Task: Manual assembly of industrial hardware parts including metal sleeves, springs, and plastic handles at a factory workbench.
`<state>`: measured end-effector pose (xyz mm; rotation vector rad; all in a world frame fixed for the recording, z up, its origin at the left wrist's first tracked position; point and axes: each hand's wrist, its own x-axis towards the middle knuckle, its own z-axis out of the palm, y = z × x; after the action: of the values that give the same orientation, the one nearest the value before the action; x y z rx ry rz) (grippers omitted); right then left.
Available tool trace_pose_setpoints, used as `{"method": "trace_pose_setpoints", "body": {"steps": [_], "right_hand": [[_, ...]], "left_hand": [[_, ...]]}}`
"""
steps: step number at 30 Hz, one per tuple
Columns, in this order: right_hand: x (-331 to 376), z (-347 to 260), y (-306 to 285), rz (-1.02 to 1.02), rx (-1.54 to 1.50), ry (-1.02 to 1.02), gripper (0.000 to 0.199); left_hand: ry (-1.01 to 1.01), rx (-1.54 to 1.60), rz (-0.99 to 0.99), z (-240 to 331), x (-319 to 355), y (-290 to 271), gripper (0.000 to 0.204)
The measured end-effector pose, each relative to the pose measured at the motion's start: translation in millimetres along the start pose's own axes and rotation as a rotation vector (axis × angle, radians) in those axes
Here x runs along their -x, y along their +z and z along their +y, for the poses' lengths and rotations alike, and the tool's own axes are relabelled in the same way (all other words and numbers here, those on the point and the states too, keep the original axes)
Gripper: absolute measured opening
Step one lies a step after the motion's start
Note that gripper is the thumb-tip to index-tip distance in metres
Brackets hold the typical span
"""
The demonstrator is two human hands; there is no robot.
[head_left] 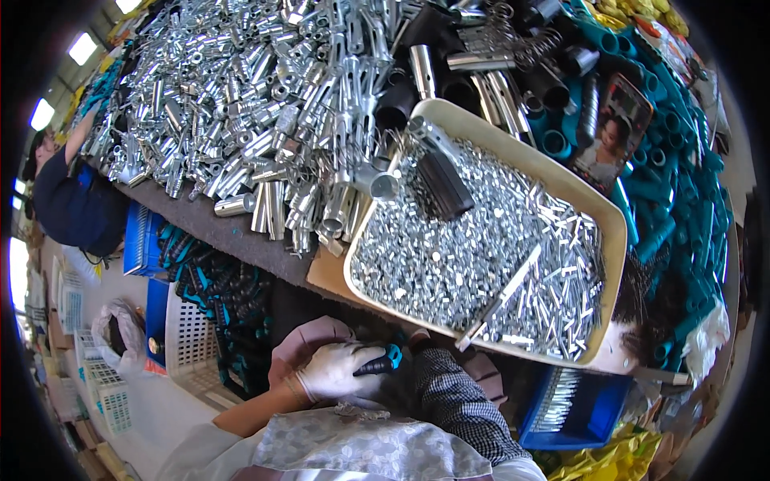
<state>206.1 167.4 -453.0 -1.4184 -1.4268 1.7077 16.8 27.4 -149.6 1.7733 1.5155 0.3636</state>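
The left hand, in a white glove, is closing its grip around a small black handle with a teal tip, low and close to the body. The handle is pointing away to the right of the grip, the teal end showing just past the fingers. The right hand is lying hidden behind a checked sleeve; whether it is open or holding anything cannot be told.

Judgement: the handle is looking light, stiff and rubbery, so unlikely to slip in a gloved hold; taking it around the black mid-section is appearing soundest.

Just beyond the grip, up and to the right, a beige tray is resting on the table, filled with small silver metal sleeves and pins. A black cylinder is lying in the tray's far end. To the left of the grip, below the table edge, a white basket is holding more black-and-teal handles. Farther off, a large heap of bright metal tubes is covering the table, with teal pipe pieces to the far right. At the far left, another person is working.
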Motion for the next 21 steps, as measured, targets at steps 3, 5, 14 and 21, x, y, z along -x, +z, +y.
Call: {"method": "trace_pose_setpoints", "body": {"steps": [3, 5, 14, 21], "right_hand": [[-8, 7, 1, -0.036, 0.092, -0.022, 0.031], [-7, 12, 0, -0.055, 0.156, -0.031, 0.032], [14, 15, -5, -0.117, 0.451, -0.115, 0.033], [6, -5, 15, -0.119, 0.668, -0.228, 0.035]], "left_hand": [[-0.01, 0.012, 0.083, -11, -3, 12, 0.047], [-0.039, 0.022, 0.091, -10, -4, 14, 0.048], [-0.075, -0.041, 0.033, 1, -26, 14, 0.048], [-0.236, -0.049, 0.124, 2, -42, 69, 0.049]]}}
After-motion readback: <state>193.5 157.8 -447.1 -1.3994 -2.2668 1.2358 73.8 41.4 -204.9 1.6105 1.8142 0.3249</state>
